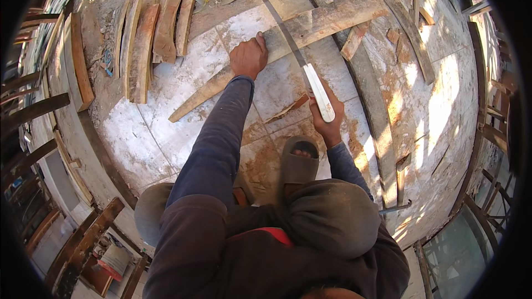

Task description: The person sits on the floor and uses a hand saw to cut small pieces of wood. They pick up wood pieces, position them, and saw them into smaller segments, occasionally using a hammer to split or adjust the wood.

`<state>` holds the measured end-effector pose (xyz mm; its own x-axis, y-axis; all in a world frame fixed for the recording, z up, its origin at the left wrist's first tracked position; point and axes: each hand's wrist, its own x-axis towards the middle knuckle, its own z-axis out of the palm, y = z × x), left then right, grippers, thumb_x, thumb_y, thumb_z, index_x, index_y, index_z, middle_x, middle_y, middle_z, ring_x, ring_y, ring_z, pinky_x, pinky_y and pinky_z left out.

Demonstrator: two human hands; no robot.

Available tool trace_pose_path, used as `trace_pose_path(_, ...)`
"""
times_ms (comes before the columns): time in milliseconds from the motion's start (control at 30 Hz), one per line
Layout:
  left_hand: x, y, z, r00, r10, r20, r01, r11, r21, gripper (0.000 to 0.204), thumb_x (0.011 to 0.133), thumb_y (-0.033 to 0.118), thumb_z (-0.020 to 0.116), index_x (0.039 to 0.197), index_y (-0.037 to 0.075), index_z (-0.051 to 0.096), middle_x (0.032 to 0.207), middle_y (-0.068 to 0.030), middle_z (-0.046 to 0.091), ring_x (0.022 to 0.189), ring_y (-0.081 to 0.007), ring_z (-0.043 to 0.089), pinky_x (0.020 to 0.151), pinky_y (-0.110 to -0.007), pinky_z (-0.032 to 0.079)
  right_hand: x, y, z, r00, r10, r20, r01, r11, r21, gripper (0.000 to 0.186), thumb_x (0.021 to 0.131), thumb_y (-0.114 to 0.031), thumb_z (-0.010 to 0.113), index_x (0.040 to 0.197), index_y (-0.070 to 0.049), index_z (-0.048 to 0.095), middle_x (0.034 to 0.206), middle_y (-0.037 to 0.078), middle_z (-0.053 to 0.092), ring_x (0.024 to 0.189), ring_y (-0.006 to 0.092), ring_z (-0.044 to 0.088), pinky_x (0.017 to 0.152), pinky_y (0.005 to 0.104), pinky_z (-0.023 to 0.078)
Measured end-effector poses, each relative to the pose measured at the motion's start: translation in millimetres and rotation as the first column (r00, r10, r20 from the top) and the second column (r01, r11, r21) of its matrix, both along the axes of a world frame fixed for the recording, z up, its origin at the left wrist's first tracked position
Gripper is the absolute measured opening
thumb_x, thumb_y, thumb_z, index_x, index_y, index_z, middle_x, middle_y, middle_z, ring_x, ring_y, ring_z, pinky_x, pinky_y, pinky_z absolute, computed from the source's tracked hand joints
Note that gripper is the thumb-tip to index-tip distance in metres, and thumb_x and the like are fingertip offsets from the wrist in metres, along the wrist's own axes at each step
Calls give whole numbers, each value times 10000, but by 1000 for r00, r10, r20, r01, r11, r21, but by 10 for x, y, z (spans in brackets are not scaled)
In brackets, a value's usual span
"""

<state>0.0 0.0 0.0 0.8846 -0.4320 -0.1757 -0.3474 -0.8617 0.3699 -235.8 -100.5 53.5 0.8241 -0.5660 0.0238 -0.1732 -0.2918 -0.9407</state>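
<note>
On a dusty tiled floor [166, 127] littered with sawdust, a person crouches over a long, tapering wooden plank [288, 36] that lies slantwise across the tiles; the left hand [249, 55] presses flat-knuckled on the plank, its grip folded down against the wood near the middle of the board's length; just to the right of that hand, the blade of a handsaw [288, 36] crosses the plank at an angle, running up and away from the person; the right hand [327, 116] has its grip wrapped tight round the saw's pale handle [320, 91], nearer the body than the plank and well apart from the left hand; below the right hand a grey sandal [299, 160] rests on the tiles, toes showing; a thin wood offcut [288, 109] lies between the two hands, just left of the saw handle; beyond the left hand, up and to its left, a stack of curved wooden slats [149, 33] lies on the floor; further short scraps [353, 41] are scattered to the right of the saw blade, past the plank.
</note>
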Motion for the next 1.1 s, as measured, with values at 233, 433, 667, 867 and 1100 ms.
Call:
trace_pose_path(233, -95, 26, 1, 999, 23, -38, -24, 999, -21, 612, 1068, 399, 320, 840, 24, 746, 788, -260, 704, 754, -437, 692, 766, -516, 538, -1260, 287, 187, 987, -59, -147, 65, 997, 39, 520, 864, 2, 618, 1377, 58, 553, 1244, 243, 673, 1167, 298, 665, 1004, 382, 495)
trace_pose_path(433, -86, -4, 77, 1000, 0, -8, 0, 1000, -25, 618, 1066, 393, 319, 829, 10, 742, 770, -268, 696, 752, -442, 688, 775, -521, 534, 256, -45, -93, 1000, 29, -10, -29, 999, 16, 561, 789, 21, 637, 1348, 1, 600, 1219, 187, 704, 1059, 241, 723, 885, 319, 552)
trace_pose_path(667, -65, 34, 25, 999, -1, 33, 2, 1000, -20, 587, 1063, 380, 362, 788, 27, 742, 719, -238, 696, 692, -413, 693, 711, -499, 546, -928, 265, 220, 994, -79, -73, 78, 997, -20, 523, 849, 0, 599, 1370, 33, 572, 1223, 217, 696, 1109, 232, 699, 942, 319, 527)
trace_pose_path(867, -78, 28, -67, 999, 42, 18, -41, 998, -54, 579, 1061, 382, 359, 793, 31, 734, 735, -236, 702, 697, -411, 695, 719, -495, 547, -1039, 355, 476, 990, -101, -96, 112, 987, 116, 502, 884, -41, 607, 1367, 82, 546, 1254, 239, 672, 1216, 277, 635, 1056, 369, 454)
trace_pose_path(1100, -59, 10, 54, 1000, 10, -8, -10, 1000, 26, 596, 1065, 398, 348, 828, 27, 751, 743, -251, 700, 710, -406, 700, 730, -487, 547, -18, -20, 117, 1000, 9, 0, -8, 995, -98, 613, 762, 13, 633, 1371, -47, 595, 1042, 151, 742, 788, 211, 708, 752, 294, 542)
